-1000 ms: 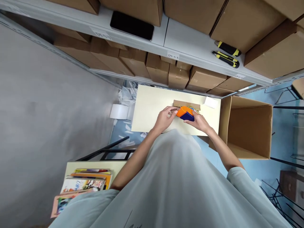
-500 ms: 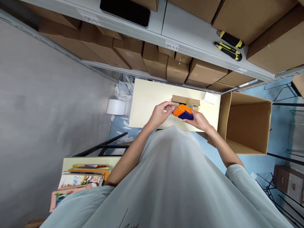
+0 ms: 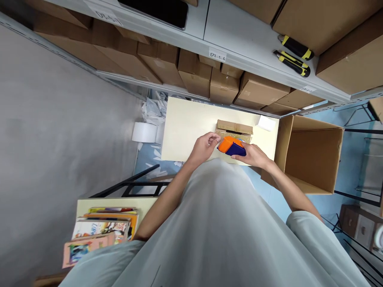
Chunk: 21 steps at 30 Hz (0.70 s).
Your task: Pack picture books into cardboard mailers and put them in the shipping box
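Note:
My right hand (image 3: pixel 253 154) is wrapped round the right end of an orange and dark blue tape dispenser (image 3: pixel 230 145), held over the near part of the cream table. Just left of the dispenser, my left hand (image 3: pixel 205 146) has its fingers curled and pinched together near its tip. Whatever may be between those fingertips is too small to make out. Behind the dispenser lies a small brown cardboard box (image 3: pixel 235 126) with shiny tape on its front. The dispenser hides part of the box's near side.
A large open carton (image 3: pixel 311 159) stands right of the table (image 3: pixel 185 127). A white block (image 3: pixel 266 123) lies at the table's back right. Overhead, a grey shelf (image 3: pixel 236 36) bears boxes, two utility knives (image 3: pixel 295 56) and a black phone-like slab (image 3: pixel 158 11). Books (image 3: pixel 101 227) lie lower left.
The dispenser has shifted slightly nearer to me, so more of the small box shows behind it. My left hand has drawn a little away from the dispenser's tip. The view has shifted slightly.

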### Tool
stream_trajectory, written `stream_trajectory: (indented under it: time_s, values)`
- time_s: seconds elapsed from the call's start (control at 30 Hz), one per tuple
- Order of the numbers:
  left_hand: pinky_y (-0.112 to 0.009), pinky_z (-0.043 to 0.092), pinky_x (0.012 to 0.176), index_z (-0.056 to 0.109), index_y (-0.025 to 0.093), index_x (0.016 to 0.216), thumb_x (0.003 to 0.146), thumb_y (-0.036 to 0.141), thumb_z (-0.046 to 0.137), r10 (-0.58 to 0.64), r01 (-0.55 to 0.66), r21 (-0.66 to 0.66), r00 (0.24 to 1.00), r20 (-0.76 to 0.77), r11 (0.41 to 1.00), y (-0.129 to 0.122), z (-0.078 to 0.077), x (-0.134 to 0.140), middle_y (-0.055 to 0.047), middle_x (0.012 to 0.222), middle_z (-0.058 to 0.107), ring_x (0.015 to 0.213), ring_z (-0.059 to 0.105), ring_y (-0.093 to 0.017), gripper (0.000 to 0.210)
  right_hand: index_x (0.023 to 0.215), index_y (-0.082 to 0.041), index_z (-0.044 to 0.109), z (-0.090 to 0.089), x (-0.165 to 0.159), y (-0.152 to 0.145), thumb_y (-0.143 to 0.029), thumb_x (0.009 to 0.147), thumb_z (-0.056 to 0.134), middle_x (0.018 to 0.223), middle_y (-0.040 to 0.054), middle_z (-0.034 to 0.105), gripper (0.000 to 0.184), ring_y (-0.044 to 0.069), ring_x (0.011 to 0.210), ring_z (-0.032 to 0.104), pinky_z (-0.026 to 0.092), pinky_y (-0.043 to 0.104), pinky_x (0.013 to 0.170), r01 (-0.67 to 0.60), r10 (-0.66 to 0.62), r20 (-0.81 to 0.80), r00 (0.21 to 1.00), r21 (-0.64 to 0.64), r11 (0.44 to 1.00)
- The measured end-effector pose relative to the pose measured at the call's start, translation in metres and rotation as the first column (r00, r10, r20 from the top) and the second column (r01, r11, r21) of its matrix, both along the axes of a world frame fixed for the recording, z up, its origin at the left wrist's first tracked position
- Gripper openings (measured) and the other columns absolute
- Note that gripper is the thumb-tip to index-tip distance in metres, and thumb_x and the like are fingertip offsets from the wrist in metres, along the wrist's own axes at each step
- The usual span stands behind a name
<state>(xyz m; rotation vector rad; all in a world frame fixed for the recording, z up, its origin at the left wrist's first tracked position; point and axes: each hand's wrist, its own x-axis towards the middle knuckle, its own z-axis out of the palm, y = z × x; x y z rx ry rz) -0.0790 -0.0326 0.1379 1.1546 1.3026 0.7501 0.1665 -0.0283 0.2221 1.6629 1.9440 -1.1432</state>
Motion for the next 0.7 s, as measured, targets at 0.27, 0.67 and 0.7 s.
stream_trajectory:
  time_s: [0.27, 0.67, 0.7]
  values:
    - [-0.035, 0.059, 0.09, 0.077, 0.018, 0.095, 0.085, 0.052, 0.075, 0.13, -0.112, -0.164, 0.986, 0.101, 0.98, 0.004, -0.005, 0.002, -0.008, 0.096, 0.081, 0.092, 0.073, -0.023, 0.035, 0.115, -0.02, 0.075, 0.025, 0.021, 0.038, -0.071, 0.093, 0.07, 0.08, -0.0001, 0.071, 0.056, 0.02, 0.071, 0.063, 0.042, 0.03, 0.067, -0.032, -0.005, -0.193, 0.981, -0.184, 0.982]
    - [-0.029, 0.049, 0.069, 0.077, 0.017, 0.081, 0.073, 0.028, 0.075, 0.333, -0.269, -0.402, 0.938, 0.1, 0.876, 0.047, -0.048, -0.002, -0.003, 0.074, 0.069, 0.067, 0.056, -0.014, 0.015, 0.078, -0.02, 0.067, -0.009, 0.028, 0.129, -0.087, 0.069, 0.086, 0.07, 0.0034, 0.071, 0.071, 0.016, 0.063, 0.064, 0.05, 0.029, 0.061, -0.021, -0.083, -0.19, 0.978, -0.492, 0.87]
    - [-0.029, 0.049, 0.069, 0.077, 0.017, 0.08, 0.072, 0.027, 0.074, 0.341, -0.275, -0.421, 0.936, 0.088, 0.864, 0.048, -0.051, -0.001, -0.003, 0.074, 0.069, 0.067, 0.056, -0.014, 0.014, 0.077, -0.02, 0.067, -0.015, 0.027, 0.133, -0.088, 0.068, 0.085, 0.07, 0.0035, 0.07, 0.071, 0.017, 0.063, 0.064, 0.049, 0.029, 0.061, -0.033, -0.067, -0.18, 0.981, -0.502, 0.864]
